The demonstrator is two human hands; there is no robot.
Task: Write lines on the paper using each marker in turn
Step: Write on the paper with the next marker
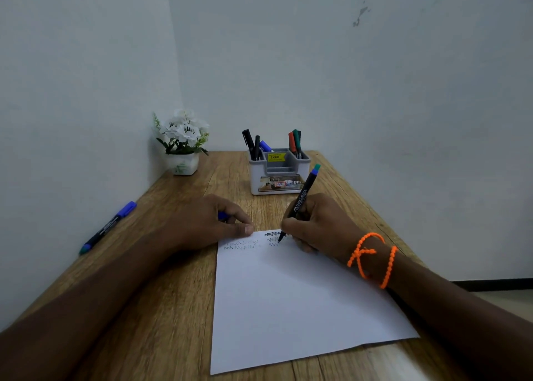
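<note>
Here the right hand (314, 225) pinches a marker (300, 202), tip on the paper (288, 294) at its far edge, barrel leaning away; the left hand (213, 222) grips a blue cap (222, 216), pinning the corner.

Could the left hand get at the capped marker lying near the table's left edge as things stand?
Probably not at once: the left hand already pinches a blue cap and pins the paper's corner. The marker itself lies in the open on bare table, nothing between; the grip would need freeing first.
</note>
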